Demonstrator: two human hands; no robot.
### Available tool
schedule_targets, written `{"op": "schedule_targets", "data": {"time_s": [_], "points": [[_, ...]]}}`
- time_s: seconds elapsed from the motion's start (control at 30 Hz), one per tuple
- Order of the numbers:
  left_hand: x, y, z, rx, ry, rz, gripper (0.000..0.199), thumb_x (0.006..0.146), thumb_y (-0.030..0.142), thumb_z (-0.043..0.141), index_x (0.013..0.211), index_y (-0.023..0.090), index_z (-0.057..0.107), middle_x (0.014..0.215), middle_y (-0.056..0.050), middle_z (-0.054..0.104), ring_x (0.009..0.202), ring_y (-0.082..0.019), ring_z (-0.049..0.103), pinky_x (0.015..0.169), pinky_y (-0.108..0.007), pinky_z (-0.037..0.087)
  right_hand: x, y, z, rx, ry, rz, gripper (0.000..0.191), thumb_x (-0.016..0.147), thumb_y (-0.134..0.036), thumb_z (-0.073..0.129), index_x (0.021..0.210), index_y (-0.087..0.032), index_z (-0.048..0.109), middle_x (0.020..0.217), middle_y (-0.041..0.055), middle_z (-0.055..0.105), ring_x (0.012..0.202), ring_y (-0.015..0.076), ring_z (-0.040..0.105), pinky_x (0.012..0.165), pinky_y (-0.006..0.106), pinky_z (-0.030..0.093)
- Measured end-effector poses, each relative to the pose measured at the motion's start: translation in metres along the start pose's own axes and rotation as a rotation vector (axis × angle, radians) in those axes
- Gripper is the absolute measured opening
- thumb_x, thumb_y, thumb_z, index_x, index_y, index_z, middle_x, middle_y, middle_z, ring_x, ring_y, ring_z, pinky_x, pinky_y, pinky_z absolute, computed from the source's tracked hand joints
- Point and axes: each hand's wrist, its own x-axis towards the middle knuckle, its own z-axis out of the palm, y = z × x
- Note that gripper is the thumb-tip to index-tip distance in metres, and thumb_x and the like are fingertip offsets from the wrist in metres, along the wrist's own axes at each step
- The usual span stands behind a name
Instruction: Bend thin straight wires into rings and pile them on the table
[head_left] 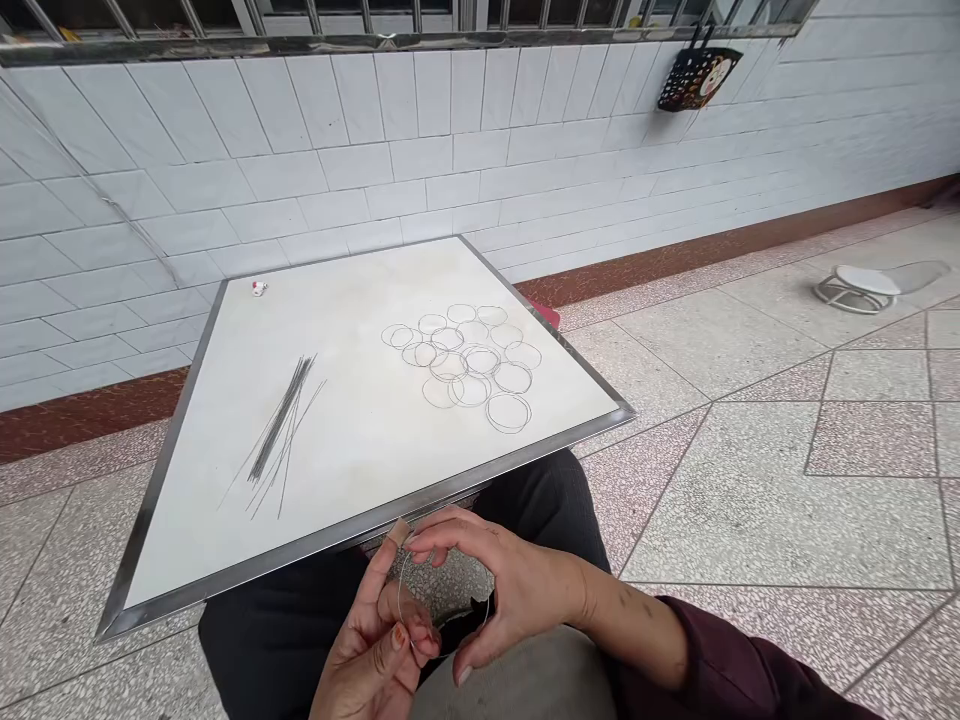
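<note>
A thin wire ring is held between my hands above my lap, in front of the table's near edge. My left hand pinches its lower left part between thumb and curled fingers; the index finger, with a tan wrap on its tip, points up. Curved around the ring's upper and right side is my right hand, its fingertips at the top of the wire and its thumb low. Several wire rings lie overlapping on the table's right side. On the left side rests a bundle of straight wires, some spread loose.
The white table has a grey metal rim and stands near a tiled wall. A small red-and-white object sits at its far left corner. A black patterned bag hangs from the window bars. A low stool stands at right.
</note>
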Motion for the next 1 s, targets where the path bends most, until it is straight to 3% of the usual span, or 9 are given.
{"op": "schedule_targets", "data": {"time_s": [0.3,0.43,0.63,0.83,1.0], "points": [[-0.0010,-0.0006,-0.0010,-0.019,-0.017,-0.010,0.056,0.075,0.027,0.083,0.128,0.035,0.067,0.070,0.002,0.062,0.066,-0.010,0.057,0.069,-0.022,0.049,-0.0013,0.0017,0.0006,0.032,0.013,0.024,0.105,0.056,-0.043,0.094,0.145,-0.028,0.038,0.126,0.0092,0.056,0.116,0.0221,0.054,0.096,0.036,0.051],[-0.0002,-0.0006,-0.0014,-0.019,0.005,-0.020,0.056,0.075,0.021,0.083,0.127,0.037,0.067,0.071,0.003,0.064,0.066,-0.009,0.059,0.071,-0.021,0.049,-0.0013,0.0029,-0.0004,0.036,-0.018,0.038,0.108,0.055,-0.046,0.094,0.145,-0.028,0.038,0.128,0.0098,0.055,0.116,0.0226,0.053,0.099,0.039,0.048],[0.0012,-0.0040,-0.0045,-0.014,0.028,0.035,0.067,0.071,0.020,0.085,0.132,0.035,0.063,0.069,0.003,0.062,0.063,-0.010,0.058,0.067,-0.022,0.048,0.0007,0.0033,0.0008,0.080,-0.013,0.024,0.119,0.049,-0.046,0.095,0.149,-0.030,0.034,0.132,0.0097,0.052,0.107,0.0197,0.057,0.093,0.035,0.052],[-0.0012,-0.0031,0.0015,0.008,0.038,0.035,0.075,0.064,0.017,0.089,0.132,0.035,0.063,0.064,0.005,0.058,0.065,-0.012,0.057,0.065,-0.024,0.049,0.0049,-0.0012,0.0007,0.092,-0.036,-0.054,0.117,0.053,-0.041,0.095,0.151,-0.033,0.030,0.138,0.0103,0.048,0.111,0.0204,0.057,0.088,0.031,0.055],[-0.0024,-0.0026,0.0042,0.016,0.088,0.043,0.076,0.067,0.012,0.086,0.135,0.035,0.060,0.066,0.005,0.058,0.067,-0.012,0.057,0.060,-0.021,0.050,0.0034,0.0004,0.0006,0.049,-0.041,-0.042,0.121,0.051,-0.043,0.095,0.151,-0.033,0.028,0.140,0.0101,0.046,0.114,0.0218,0.056,0.088,0.030,0.056]]}}
